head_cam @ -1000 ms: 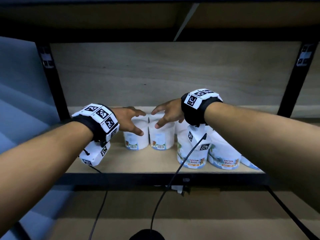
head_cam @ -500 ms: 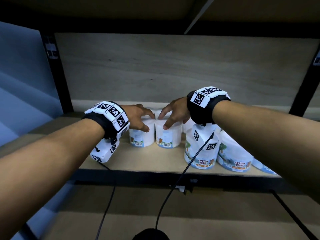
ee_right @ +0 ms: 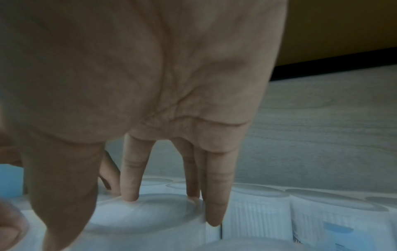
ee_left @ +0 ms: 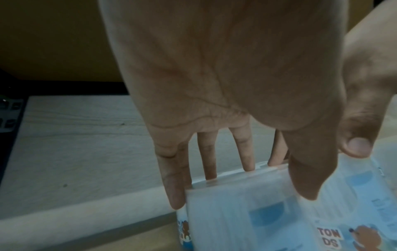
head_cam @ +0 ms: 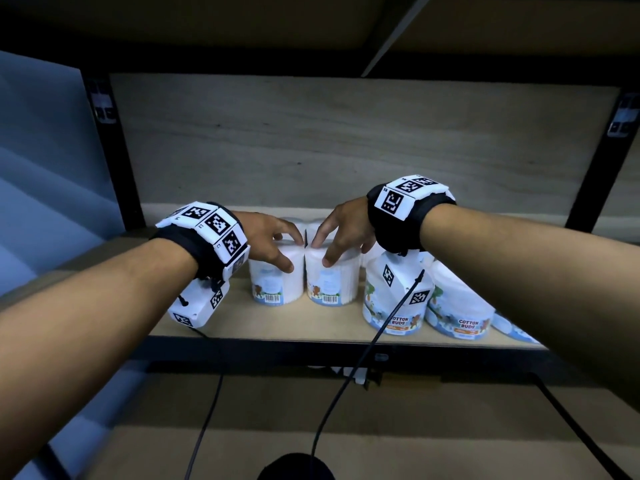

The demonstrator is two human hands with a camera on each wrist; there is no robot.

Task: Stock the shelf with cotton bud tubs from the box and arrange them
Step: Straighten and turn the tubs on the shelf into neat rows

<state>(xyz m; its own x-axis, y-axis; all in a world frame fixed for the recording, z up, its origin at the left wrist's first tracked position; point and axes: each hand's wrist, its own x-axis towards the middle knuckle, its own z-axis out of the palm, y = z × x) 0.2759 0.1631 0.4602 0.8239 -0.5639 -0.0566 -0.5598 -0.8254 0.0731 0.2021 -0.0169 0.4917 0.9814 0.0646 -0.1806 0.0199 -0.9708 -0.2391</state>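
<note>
Wooden shelf board (head_cam: 311,323), black frame (head_cam: 114,161), pale back panel (head_cam: 346,143), blue wall (head_cam: 41,161) left.

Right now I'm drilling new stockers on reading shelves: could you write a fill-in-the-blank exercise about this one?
1. The left hand grips a white plastic cotton bud tub from ____.
2. The right hand grips the tub's ____ neighbour.
3. Both gripped tubs show ____ towards the camera.
4. The tubs stand on a ____ shelf board.

Missing: above; right; barcodes; wooden
</note>
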